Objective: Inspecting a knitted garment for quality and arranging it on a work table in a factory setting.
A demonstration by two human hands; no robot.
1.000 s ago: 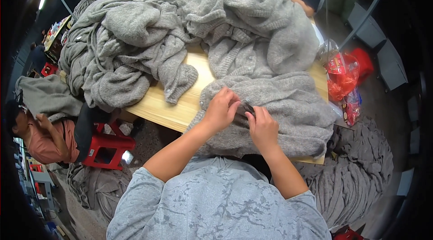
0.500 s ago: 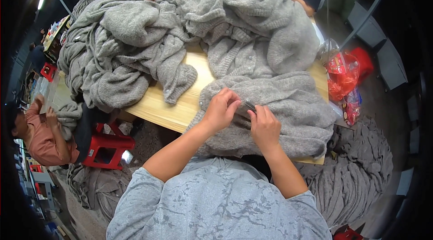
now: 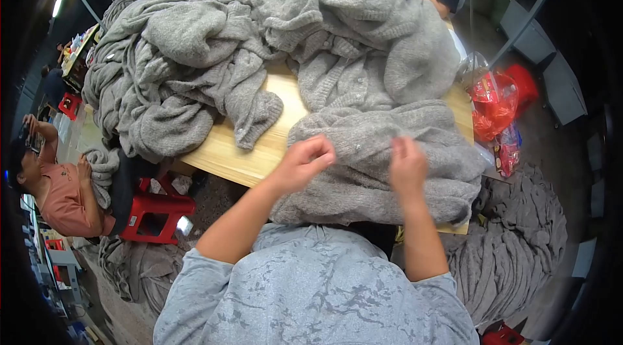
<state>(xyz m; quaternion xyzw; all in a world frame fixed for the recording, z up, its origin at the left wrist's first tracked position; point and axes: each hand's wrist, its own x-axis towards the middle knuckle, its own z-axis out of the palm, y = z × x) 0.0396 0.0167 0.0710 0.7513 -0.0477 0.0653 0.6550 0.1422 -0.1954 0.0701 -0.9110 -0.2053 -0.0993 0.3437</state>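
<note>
Grey knit garment [image 3: 396,173] spread on the near right end of the wooden tabletop [image 3: 224,157], directly in front of the person; long axis roughly left-right, dipping slightly toward the right, folds mostly running lengthwise. Right end reaches out past the tabletop's right side, near edge close to the person's body. Can't tell which end is neck or hem. Small shiny button-like dot [image 3: 358,147] on its upper face, between the hands. Left hand [image 3: 305,162] over the garment's left part, pointing right, fingers curled, narrow gap to thumb; can't tell if anything's pinched. Right hand [image 3: 409,164] right of the dot, pointing away from the body, fingers drawn together but motion-blurred; contents and contact with the knit can't be told. Behind the garment, a tall pile of grey knitwear [image 3: 363,14]; to the left, a tangled heap of grey knitwear [image 3: 182,66]. Red plastic bag [image 3: 492,108] just beside the tabletop's right side; more grey fabric [image 3: 513,247] lower right. Red stool [image 3: 156,212] at left.
</note>
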